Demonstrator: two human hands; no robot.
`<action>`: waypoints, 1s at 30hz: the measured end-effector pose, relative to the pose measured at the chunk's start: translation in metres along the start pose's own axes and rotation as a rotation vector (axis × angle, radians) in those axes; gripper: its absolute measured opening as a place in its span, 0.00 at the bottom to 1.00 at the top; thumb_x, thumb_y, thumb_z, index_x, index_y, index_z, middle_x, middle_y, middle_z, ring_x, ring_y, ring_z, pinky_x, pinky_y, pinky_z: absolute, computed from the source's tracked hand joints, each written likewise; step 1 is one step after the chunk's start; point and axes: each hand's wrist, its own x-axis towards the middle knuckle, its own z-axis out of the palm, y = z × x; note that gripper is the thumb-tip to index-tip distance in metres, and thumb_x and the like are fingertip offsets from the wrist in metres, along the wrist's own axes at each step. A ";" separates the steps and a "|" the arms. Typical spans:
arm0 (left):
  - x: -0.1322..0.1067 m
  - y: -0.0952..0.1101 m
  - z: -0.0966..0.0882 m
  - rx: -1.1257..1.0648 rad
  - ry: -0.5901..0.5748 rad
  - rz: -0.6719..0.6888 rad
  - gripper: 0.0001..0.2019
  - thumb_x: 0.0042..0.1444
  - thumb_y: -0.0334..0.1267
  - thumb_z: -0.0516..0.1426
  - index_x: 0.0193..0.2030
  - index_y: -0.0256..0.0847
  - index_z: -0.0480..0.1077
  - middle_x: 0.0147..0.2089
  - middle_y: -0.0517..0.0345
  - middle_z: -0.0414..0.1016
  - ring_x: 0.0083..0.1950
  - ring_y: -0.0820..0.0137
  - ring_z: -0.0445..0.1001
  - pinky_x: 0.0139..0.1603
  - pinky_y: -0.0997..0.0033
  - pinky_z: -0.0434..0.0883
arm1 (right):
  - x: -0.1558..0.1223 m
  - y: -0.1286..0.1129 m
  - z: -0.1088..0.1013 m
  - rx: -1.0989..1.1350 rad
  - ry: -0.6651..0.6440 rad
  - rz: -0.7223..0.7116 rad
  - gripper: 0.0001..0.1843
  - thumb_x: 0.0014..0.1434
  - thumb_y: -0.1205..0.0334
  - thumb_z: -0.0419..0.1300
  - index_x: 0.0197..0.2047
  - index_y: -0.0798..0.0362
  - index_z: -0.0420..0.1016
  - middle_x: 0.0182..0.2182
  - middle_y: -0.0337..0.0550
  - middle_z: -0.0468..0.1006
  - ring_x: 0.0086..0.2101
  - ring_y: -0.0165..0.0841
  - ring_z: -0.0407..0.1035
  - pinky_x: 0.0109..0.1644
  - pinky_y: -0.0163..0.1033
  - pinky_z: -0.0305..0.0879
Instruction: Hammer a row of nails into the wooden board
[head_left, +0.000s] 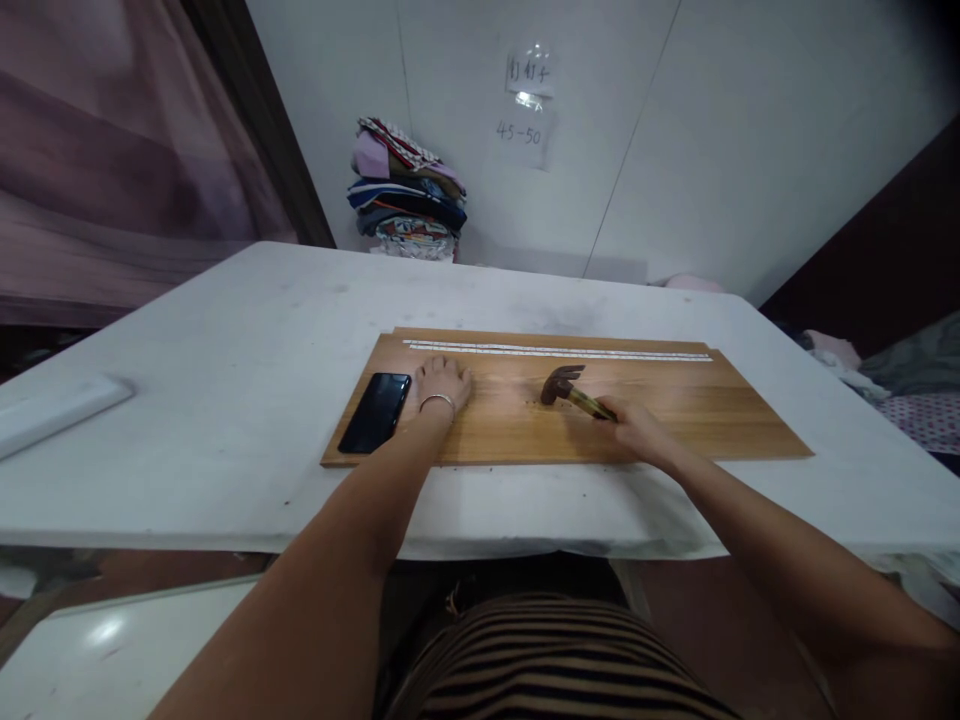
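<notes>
A wooden board lies on the white table. My left hand, with a bracelet at the wrist, rests palm down on its left part, fingers apart and holding nothing visible. Just left of that hand is a black phone, screen up. My right hand is closed around the handle of a claw hammer, whose dark head is over the middle of the board with the claw pointing right. Small dark specks, too small to name, lie near the head. Two white marked strips run along the board's far edge.
The white table extends past the board on all sides. A pile of folded clothes stands at the back by the wall. A white object lies at the far left. Handwritten papers hang on the wall; a pinkish curtain hangs left.
</notes>
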 end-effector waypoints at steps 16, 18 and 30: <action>-0.002 0.000 -0.004 0.000 -0.001 0.001 0.26 0.74 0.46 0.45 0.64 0.37 0.78 0.71 0.35 0.74 0.74 0.47 0.67 0.73 0.49 0.63 | 0.002 0.009 0.006 -0.009 0.015 -0.016 0.03 0.59 0.60 0.59 0.34 0.49 0.74 0.31 0.42 0.81 0.35 0.40 0.72 0.38 0.40 0.61; -0.002 0.000 -0.004 0.002 -0.005 -0.003 0.26 0.74 0.46 0.45 0.64 0.37 0.77 0.72 0.35 0.73 0.74 0.48 0.67 0.73 0.49 0.64 | 0.001 0.010 0.007 -0.009 0.015 -0.010 0.04 0.59 0.60 0.59 0.35 0.49 0.74 0.32 0.42 0.80 0.35 0.40 0.72 0.38 0.40 0.61; -0.001 -0.001 -0.002 0.007 -0.003 0.000 0.27 0.75 0.47 0.45 0.65 0.37 0.77 0.72 0.35 0.73 0.75 0.48 0.66 0.74 0.49 0.62 | 0.003 0.011 0.004 0.016 0.008 -0.015 0.06 0.59 0.59 0.59 0.37 0.50 0.76 0.32 0.43 0.81 0.35 0.40 0.72 0.38 0.40 0.62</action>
